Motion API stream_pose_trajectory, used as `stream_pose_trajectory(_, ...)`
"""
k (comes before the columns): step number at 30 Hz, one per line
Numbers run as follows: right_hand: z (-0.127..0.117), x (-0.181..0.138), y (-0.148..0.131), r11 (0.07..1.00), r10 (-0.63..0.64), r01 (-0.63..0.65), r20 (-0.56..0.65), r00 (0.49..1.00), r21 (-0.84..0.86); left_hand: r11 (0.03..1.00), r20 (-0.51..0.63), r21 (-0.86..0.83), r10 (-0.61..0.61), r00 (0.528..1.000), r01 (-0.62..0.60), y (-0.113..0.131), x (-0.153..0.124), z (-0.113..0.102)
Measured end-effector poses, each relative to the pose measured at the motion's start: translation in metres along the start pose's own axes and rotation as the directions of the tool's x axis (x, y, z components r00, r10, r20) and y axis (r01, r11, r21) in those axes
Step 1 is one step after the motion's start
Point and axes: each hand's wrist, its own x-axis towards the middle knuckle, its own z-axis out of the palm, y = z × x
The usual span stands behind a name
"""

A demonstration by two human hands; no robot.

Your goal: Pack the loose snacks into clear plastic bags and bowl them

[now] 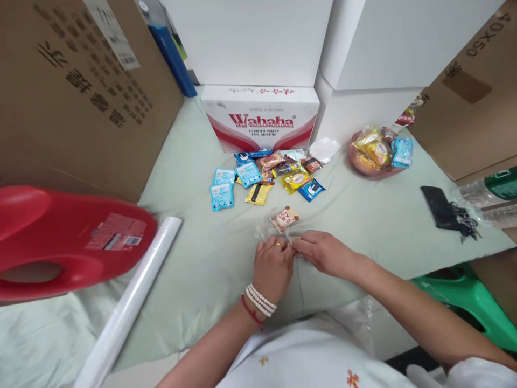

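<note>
Both of my hands meet low over the cloth, close to my body. Curled fingers of my left hand (273, 265), with a ring and beaded bracelets on that arm, press on a clear plastic bag (260, 234). From the right, my right hand (323, 251) pinches the same crinkled plastic. Just beyond the fingertips lies a small beige-and-red snack packet (285, 218); whether it is inside the plastic I cannot tell. Farther off, a pile of wrapped snacks has a light blue packet (222, 197), a yellow packet (259, 194) and a dark blue packet (311, 189).
A Wahaha water carton (262, 121) stands behind the pile. At right are a pink bowl (363, 164) of snacks, a black phone (437, 207) and keys (468, 223). A white roll (133, 296) and a red plastic jug (72, 237) are on the left.
</note>
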Motion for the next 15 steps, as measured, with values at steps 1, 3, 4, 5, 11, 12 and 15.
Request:
stream_pose_trajectory(1, 0.009, -0.008, -0.004, 1.0, -0.008, 0.009, -0.039, 0.999, 0.006, 1.0, 0.004, -0.012, -0.004, 1.0, 0.004, -0.001, -0.001, 0.001)
stream_pose_trajectory(3, 0.025, -0.02, -0.008, 0.999, -0.008, 0.014, -0.128, 0.992, 0.043, 0.999, 0.004, -0.05, -0.016, 1.0, 0.016, -0.004, -0.003, 0.004)
stream_pose_trajectory(4, 0.031, -0.022, -0.009, 0.998, -0.006, 0.017, -0.16, 0.987, 0.067, 0.997, -0.002, -0.077, -0.018, 1.0, 0.018, -0.006, -0.004, 0.005)
stream_pose_trajectory(5, 0.036, -0.023, -0.009, 0.996, -0.005, 0.022, -0.181, 0.984, 0.088, 0.994, -0.016, -0.106, -0.02, 1.0, 0.018, -0.008, -0.006, 0.006)
stream_pose_trajectory(11, 0.043, -0.016, -0.011, 0.986, 0.062, -0.031, -0.186, 0.981, 0.163, 0.916, -0.173, -0.4, -0.07, 0.982, -0.005, -0.032, -0.021, 0.008)
stream_pose_trajectory(12, 0.044, -0.016, -0.011, 0.985, 0.088, -0.061, -0.171, 0.981, 0.159, 0.891, -0.192, -0.452, -0.15, 0.97, 0.049, -0.038, -0.023, 0.007)
stream_pose_trajectory(15, 0.048, -0.017, -0.012, 0.982, 0.153, -0.137, -0.118, 0.981, 0.128, 0.735, -0.166, -0.594, -0.51, 0.844, 0.327, -0.055, -0.019, 0.007)
